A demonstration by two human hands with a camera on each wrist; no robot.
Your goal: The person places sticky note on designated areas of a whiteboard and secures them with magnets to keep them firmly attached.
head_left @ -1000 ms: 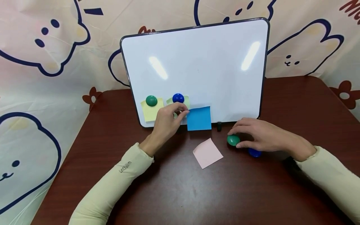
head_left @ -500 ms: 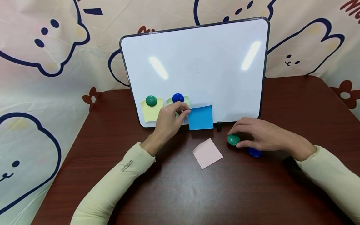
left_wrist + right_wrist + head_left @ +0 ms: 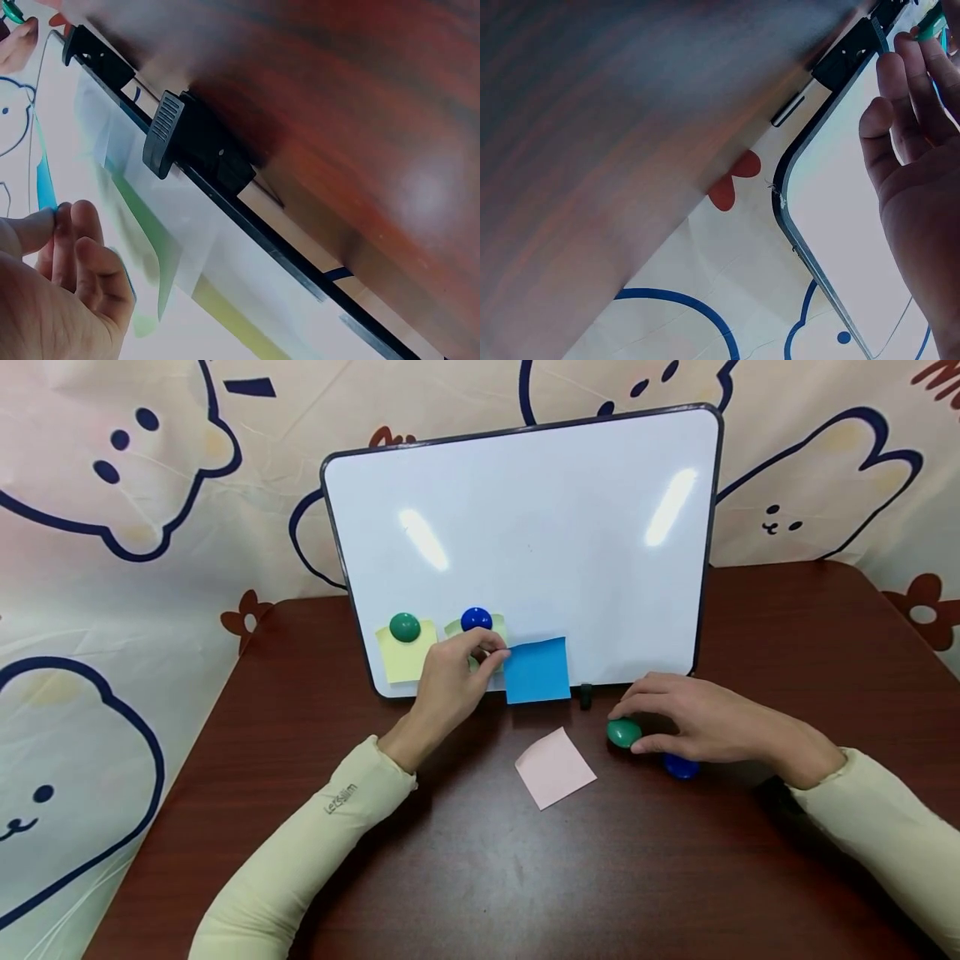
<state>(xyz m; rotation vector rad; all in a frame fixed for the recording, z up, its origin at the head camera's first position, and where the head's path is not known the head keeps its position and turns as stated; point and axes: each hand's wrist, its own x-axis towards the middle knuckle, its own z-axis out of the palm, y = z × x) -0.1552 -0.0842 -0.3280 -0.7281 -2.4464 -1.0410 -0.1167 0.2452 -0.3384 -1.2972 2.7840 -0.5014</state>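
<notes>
Observed: left hand [image 3: 452,678] pinching the blue note [image 3: 537,672] by its upper left corner, centre of frame, across the lower edge of the whiteboard [image 3: 547,527]; contact with the board cannot be told. Note near square, no clear long axis. Right hand [image 3: 693,718] grasps a green magnet [image 3: 623,733] between thumb and fingers, below and right of the note, apart from it. Left hand nearer the note.
</notes>
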